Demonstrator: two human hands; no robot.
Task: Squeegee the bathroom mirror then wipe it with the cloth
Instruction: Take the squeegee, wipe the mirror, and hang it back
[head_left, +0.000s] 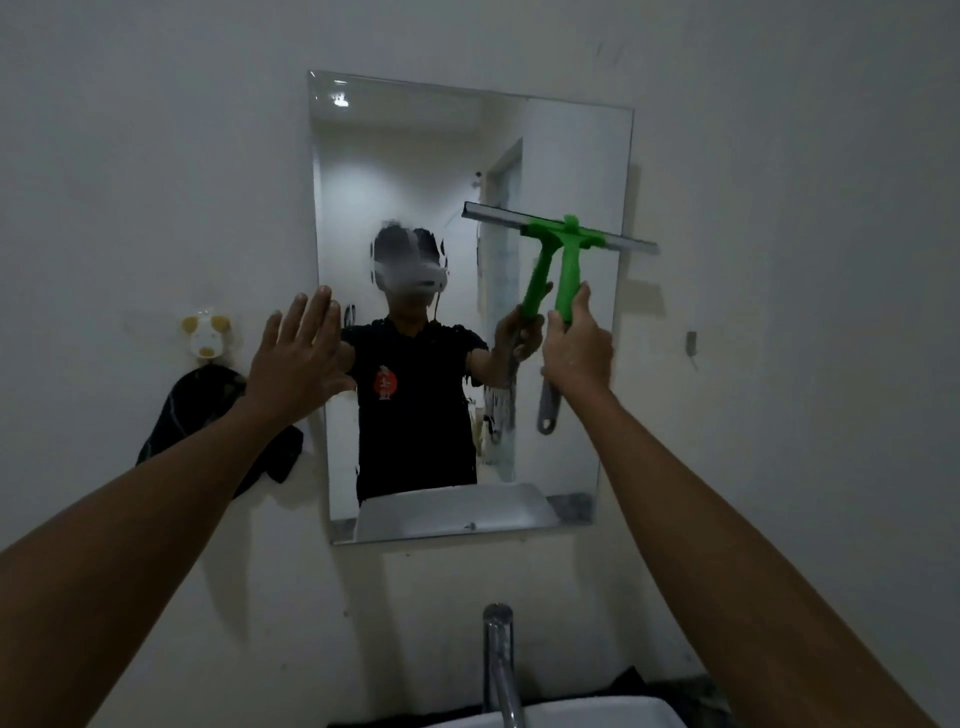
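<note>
both hands up: right hand (576, 348) grips the squeegee (563, 244), left hand (296, 358) spread wide on the mirror (467, 135).

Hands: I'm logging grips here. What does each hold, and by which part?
Right hand grips the squeegee by its green handle, below the blade. Left hand holds nothing, open.

Right hand (576, 348) gripping green squeegee (566, 260) against mirror (571, 156), left hand (298, 353) flat at mirror's left edge, dark cloth (197, 410) on wall hook, tap (498, 660) below
</note>
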